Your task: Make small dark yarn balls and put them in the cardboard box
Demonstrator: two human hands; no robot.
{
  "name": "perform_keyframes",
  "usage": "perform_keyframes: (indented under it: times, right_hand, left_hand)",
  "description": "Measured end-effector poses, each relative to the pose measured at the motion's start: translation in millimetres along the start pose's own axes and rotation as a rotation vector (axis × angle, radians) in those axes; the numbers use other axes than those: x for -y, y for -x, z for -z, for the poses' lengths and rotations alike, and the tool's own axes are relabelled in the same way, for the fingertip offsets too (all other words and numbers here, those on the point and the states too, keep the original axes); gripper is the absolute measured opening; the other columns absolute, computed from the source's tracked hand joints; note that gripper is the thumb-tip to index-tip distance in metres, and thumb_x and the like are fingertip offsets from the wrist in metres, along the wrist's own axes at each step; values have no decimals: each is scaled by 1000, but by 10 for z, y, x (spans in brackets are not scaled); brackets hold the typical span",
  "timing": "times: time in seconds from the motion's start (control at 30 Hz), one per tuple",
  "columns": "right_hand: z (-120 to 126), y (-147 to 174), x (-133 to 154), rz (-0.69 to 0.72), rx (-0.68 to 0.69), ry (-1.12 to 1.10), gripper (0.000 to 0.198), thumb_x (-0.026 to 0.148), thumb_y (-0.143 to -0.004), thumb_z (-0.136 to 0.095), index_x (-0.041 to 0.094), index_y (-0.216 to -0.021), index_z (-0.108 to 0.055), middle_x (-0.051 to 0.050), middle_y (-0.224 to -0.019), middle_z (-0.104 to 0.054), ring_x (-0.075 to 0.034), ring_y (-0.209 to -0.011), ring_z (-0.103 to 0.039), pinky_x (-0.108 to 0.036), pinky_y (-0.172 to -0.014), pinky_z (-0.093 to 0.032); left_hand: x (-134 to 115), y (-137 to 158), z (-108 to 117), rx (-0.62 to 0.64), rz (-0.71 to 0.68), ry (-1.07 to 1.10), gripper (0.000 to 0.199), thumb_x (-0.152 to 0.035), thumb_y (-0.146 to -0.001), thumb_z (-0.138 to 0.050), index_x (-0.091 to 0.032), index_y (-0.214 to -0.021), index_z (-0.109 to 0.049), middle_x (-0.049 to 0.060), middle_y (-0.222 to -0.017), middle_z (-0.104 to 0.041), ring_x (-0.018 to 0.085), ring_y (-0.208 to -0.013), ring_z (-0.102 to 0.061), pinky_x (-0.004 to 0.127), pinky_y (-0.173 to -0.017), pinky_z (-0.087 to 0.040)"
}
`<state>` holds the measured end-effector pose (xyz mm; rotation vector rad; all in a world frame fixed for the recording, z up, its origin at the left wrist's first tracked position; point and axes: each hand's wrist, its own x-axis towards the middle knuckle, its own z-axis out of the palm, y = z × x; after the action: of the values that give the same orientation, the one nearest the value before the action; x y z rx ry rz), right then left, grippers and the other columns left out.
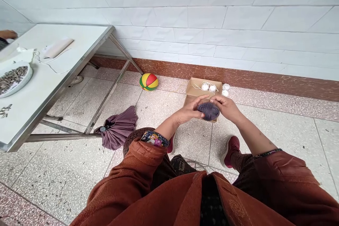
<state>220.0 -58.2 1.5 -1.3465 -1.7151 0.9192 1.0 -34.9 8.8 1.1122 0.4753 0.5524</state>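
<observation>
A ball of dark purple-grey yarn (209,112) is in front of me, above a cardboard box on the floor. My left hand (190,108) grips it from the left, thumb low and fingers curled over its upper side. At the ball's upper right, the fingers of my right hand (225,106) are pinched together against the yarn; the strand between them is too fine to make out. Behind the ball, the open cardboard box (191,87) is partly hidden by my hands. White yarn balls (205,86) show in it, and more white balls (225,87) sit just right of it.
A metal-framed table (87,39) stands left, bearing a dish (29,77) of seeds and a roll (59,47). Beneath its edge lies a purple umbrella or cloth (119,129). A coloured ball (149,82) rests by the tiled wall. Another person's hand (9,34) shows far left.
</observation>
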Motion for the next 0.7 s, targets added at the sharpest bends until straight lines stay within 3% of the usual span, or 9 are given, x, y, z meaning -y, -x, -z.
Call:
perform_keyframes:
  times: [0.1,0.2,0.33,0.4,0.47,0.57,0.7]
  right_hand:
    - [-75,16,-37,-11,67,29,26,39,-95,-52,22,-86,-70,-3,-78,-70,-20,-73,-61,-32,-69,-47]
    - [-123,56,0,41,168,65,27,41,-96,-53,22,-82,-68,-3,-75,-66,-19,-70,-59,-31,-67,-45]
    - [-96,108,169,129,331,59,31,44,-97,-56,23,-78,-67,-1,-74,-66,-17,-71,-59,-30,-69,-46]
    - [-44,114,242,128,295,19,29,46,-97,-58,24,-83,-70,-2,-79,-68,-18,-74,-61,-31,-70,-47]
    - [17,101,265,112,183,-28,26,46,-97,-59,25,-88,-71,-2,-85,-70,-19,-77,-62,-32,-73,-49]
    - [83,57,208,82,7,-58,22,43,-94,-62,25,-86,-71,-3,-87,-71,-20,-82,-63,-35,-78,-49]
    - [55,5,95,21,-73,-45,23,42,-92,-63,24,-80,-69,-3,-81,-69,-20,-78,-61,-34,-75,-47]
  left_hand:
    - [-9,7,0,-82,17,157,73,-32,-68,-80,-27,-136,-58,10,-126,-63,23,-101,-62,33,-82,-47]
    - [8,-24,39,-276,-27,230,65,-32,-66,-79,-22,-128,-61,10,-118,-65,18,-92,-60,28,-75,-44]
    - [44,-73,92,-487,-35,124,60,-30,-68,-76,-22,-125,-61,6,-112,-65,15,-92,-57,24,-71,-39]
    - [58,-76,101,-514,-1,6,60,-30,-69,-73,-22,-126,-61,6,-111,-65,16,-90,-56,25,-69,-36]
    - [60,-60,89,-481,40,-116,60,-31,-70,-69,-22,-129,-60,6,-111,-65,16,-88,-54,25,-68,-35]
    - [33,-11,34,-316,97,-199,66,-30,-73,-66,-26,-139,-56,7,-119,-63,16,-87,-53,26,-68,-36]
    - [-29,51,-53,-71,126,47,77,-32,-73,-69,-33,-147,-48,9,-130,-59,15,-85,-55,26,-67,-38]
